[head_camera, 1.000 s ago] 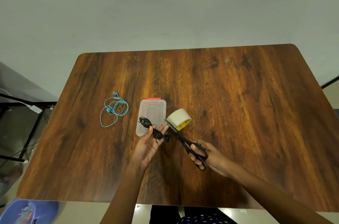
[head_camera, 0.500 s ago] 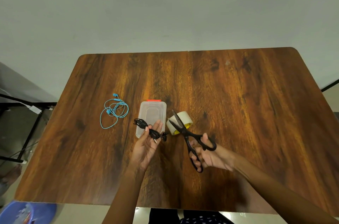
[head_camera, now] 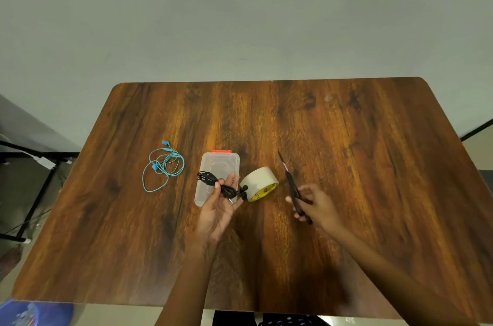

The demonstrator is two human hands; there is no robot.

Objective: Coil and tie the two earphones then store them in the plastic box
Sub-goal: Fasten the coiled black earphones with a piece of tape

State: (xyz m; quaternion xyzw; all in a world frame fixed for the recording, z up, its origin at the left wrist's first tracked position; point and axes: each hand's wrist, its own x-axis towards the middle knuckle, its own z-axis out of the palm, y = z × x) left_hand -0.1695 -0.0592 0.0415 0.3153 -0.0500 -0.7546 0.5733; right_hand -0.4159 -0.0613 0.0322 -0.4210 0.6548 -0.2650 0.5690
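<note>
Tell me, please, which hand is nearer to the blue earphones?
Left. The left hand, holding the black earphones, is just right of the blue earphones; the right hand, gripping the scissors, is farther right, beyond the tape roll.

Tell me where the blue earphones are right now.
In the head view, the loose blue earphones lie on the left part of the brown wooden table, apart from and left of the clear plastic box with a red clasp, untouched by either hand.

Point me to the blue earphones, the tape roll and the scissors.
blue earphones [head_camera: 163, 168]: head view, on the tangled cable loops.
tape roll [head_camera: 259, 179]: head view, on its pale outer band.
scissors [head_camera: 289, 181]: head view, on the blades.
</note>
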